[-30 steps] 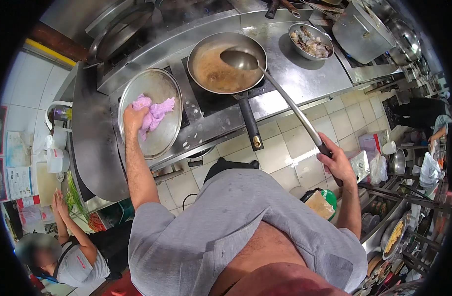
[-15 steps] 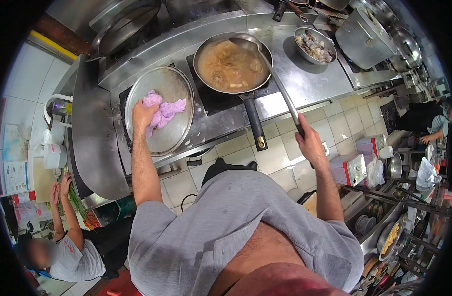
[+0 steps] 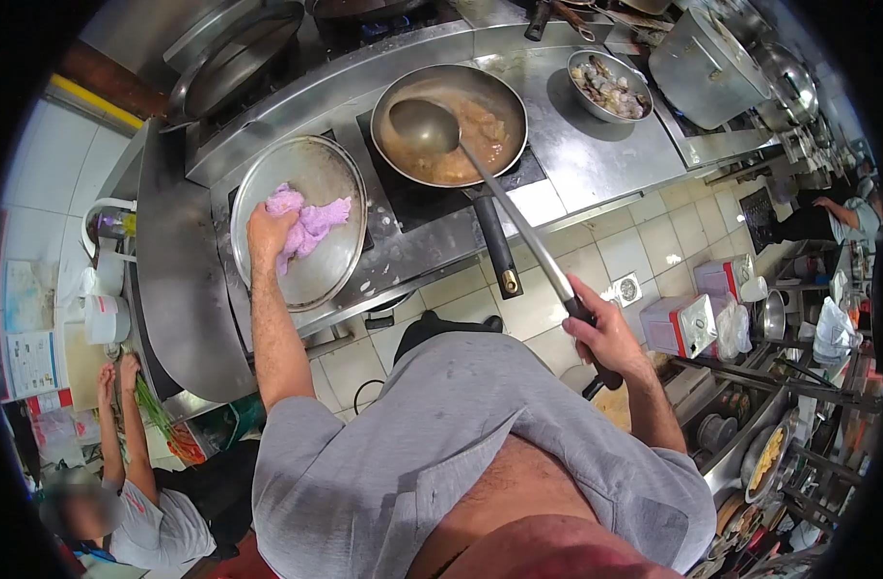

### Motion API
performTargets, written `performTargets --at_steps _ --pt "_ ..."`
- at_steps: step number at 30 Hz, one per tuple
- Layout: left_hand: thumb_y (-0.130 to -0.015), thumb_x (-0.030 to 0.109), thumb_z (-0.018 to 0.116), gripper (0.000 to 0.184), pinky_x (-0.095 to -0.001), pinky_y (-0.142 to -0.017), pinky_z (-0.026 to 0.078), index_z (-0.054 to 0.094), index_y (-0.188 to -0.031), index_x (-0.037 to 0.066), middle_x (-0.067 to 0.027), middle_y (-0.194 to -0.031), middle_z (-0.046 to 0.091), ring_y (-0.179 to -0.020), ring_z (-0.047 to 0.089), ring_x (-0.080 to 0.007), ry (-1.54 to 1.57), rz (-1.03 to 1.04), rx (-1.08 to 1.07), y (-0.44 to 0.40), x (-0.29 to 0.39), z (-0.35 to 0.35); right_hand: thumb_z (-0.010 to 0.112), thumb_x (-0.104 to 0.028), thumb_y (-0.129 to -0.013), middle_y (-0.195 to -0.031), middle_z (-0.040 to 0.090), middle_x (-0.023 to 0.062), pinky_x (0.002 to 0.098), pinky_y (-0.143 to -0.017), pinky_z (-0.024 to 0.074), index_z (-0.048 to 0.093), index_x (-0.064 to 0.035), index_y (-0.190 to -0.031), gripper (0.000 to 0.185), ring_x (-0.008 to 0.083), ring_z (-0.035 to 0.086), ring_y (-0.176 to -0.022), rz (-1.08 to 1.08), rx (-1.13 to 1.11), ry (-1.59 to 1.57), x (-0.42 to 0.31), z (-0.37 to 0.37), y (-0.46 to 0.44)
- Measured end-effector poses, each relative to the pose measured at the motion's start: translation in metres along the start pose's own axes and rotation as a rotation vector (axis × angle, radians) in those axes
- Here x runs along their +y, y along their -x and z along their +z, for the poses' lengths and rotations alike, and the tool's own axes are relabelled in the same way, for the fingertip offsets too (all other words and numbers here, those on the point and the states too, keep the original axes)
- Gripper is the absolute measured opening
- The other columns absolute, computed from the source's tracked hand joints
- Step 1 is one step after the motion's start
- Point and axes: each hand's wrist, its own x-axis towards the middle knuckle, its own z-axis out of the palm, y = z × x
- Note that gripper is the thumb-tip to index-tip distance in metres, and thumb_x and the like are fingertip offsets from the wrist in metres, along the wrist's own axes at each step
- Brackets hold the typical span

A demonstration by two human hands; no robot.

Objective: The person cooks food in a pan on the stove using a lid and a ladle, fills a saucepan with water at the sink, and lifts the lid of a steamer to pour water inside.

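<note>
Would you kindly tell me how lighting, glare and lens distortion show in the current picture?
Head view: fisheye curvature, black corners; head view: bright sheen on the steel worktop beside the pan; head view: dark shadow left of the seafood bowl; head view: bright reflections on some floor tiles.

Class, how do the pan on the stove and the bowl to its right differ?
The pan is larger than the bowl. The pan has a long black handle; the bowl shows none. The pan holds brown liquid; the bowl holds pale and dark pieces. Both are round and open-topped.
</note>
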Motion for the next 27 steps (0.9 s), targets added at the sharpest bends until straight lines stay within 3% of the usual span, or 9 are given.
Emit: performTargets --at_steps 2,4,6,9,16,18,20,23,27 --pt "-0.059 0.027 0.071 0.055 -0.0401 -0.081 0.045 0.055 -0.098 -0.008 -0.0276 -0.095 0.059 -0.093 0.058 -0.0384 -0.009 0.010 0.001 -0.002 0.000 0.002 0.055 -0.008 -0.083 -0.063 0.045 -0.0011 0.0229 -0.039 0.0391 0.026 -0.0126 -0.138 0.062 0.0065 0.044 -0.045 0.079 -0.116 -0.178 0.004 -0.001 0.006" --pt "-0.059 0.027 0.072 0.056 -0.0401 -0.081 0.045 0.055 -0.099 -0.009 -0.0279 -0.095 0.059 -0.094 0.057 -0.0386 -0.010 0.025 0.010 -0.004 0.004 0.003 0.055 -0.008 -0.083 -0.066 0.050 0.0049 0.0284 -0.047 0.0440 0.026 -0.0122 -0.138 0.063 0.0126 0.050 -0.052 0.123 -0.125 -0.111 0.007 0.000 0.005" --pt "-0.059 0.027 0.071 0.056 -0.0403 -0.081 0.045 0.055 -0.098 -0.008 -0.0277 -0.095 0.059 -0.093 0.057 -0.0385 -0.007 0.032 0.012 -0.006 0.009 0.005 0.055 -0.006 -0.082 -0.078 0.056 0.0155 0.0359 -0.062 0.0473 0.025 -0.0112 -0.137 0.063 0.0251 0.058 -0.069 -0.181 0.063 0.253 0.024 0.008 -0.002" --pt "-0.059 0.027 0.071 0.054 -0.0407 -0.081 0.045 0.055 -0.098 -0.008 -0.0273 -0.094 0.059 -0.093 0.058 -0.0383 -0.001 0.047 0.016 -0.005 0.017 0.003 0.054 -0.003 -0.081 -0.092 0.056 0.0233 0.0401 -0.075 0.0448 0.025 -0.0084 -0.136 0.063 0.0355 0.056 -0.086 -0.216 0.202 0.314 0.027 0.016 -0.011" --pt "-0.059 0.025 0.071 0.051 -0.0407 -0.080 0.045 0.055 -0.096 -0.006 -0.0267 -0.093 0.060 -0.091 0.058 -0.0380 0.008 0.068 0.018 -0.006 0.031 0.000 0.052 -0.002 -0.081 -0.092 0.056 0.0229 0.0391 -0.072 0.0458 0.024 -0.0050 -0.136 0.062 0.0334 0.057 -0.080 -0.272 0.402 0.300 0.031 0.043 -0.035" --pt "-0.060 0.025 0.071 0.051 -0.0406 -0.080 0.045 0.055 -0.097 -0.006 -0.0264 -0.094 0.060 -0.091 0.058 -0.0379 -0.005 0.074 0.020 -0.010 0.038 -0.002 0.052 -0.002 -0.081 -0.090 0.056 0.0228 0.0363 -0.070 0.0457 0.024 -0.0044 -0.136 0.062 0.0304 0.057 -0.077 0.049 0.186 -0.081 0.010 0.044 -0.029" --pt "-0.060 0.025 0.071 0.051 -0.0406 -0.080 0.045 0.055 -0.098 -0.006 -0.0262 -0.094 0.060 -0.091 0.058 -0.0378 -0.017 0.081 0.018 -0.015 0.045 -0.001 0.053 -0.003 -0.081 -0.087 0.056 0.0209 0.0342 -0.066 0.0454 0.024 -0.0053 -0.136 0.062 0.0271 0.057 -0.075 0.094 0.148 -0.150 0.009 0.035 -0.031" --pt "-0.060 0.025 0.071 0.051 -0.0402 -0.080 0.046 0.055 -0.098 -0.005 -0.0255 -0.095 0.060 -0.092 0.058 -0.0374 -0.031 0.106 0.035 -0.029 0.060 0.005 0.053 -0.004 -0.080 -0.082 0.054 0.0175 0.0395 -0.063 0.0461 0.025 -0.0121 -0.137 0.064 0.0311 0.057 -0.072 -0.419 0.399 0.313 0.043 0.022 -0.055" --pt "-0.061 0.028 0.071 0.052 -0.0403 -0.081 0.046 0.056 -0.099 -0.004 -0.0243 -0.097 0.060 -0.094 0.058 -0.0357 -0.010 0.199 0.007 -0.045 0.105 0.016 0.054 -0.007 -0.079 -0.092 0.054 0.0170 0.0444 -0.067 0.0469 0.022 -0.0196 -0.138 0.067 0.0351 0.057 -0.078 -0.324 0.542 0.617 0.056 -0.007 -0.081"
